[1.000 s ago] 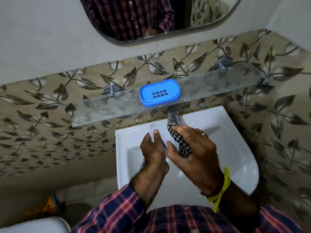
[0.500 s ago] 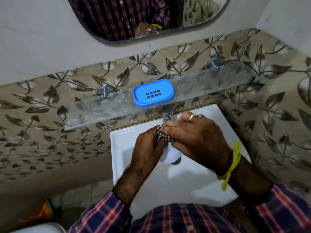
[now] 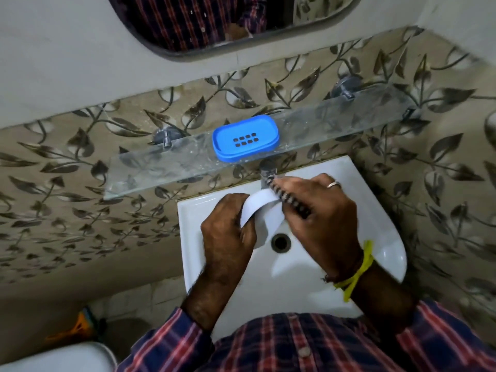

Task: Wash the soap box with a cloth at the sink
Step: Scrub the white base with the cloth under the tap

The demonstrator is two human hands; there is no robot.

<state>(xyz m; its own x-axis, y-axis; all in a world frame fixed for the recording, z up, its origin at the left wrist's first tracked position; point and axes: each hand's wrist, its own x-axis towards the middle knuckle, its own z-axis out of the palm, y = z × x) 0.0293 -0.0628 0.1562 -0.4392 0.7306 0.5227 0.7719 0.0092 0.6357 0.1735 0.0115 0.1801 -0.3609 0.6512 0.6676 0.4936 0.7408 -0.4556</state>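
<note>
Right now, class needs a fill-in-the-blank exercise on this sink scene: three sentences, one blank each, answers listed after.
1. The blue tray sits on the glass ____.
2. The right hand holds a checked ____.
3. The left hand holds a white box over the ____.

Missing words: shelf; cloth; sink

Home bathroom: white sink (image 3: 386, 237), mirror (image 3: 214, 22), leaf-patterned tiles (image 3: 53, 183).

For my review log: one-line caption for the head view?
Left hand holds white soap box over sink; right hand wipes with checked cloth.
</note>
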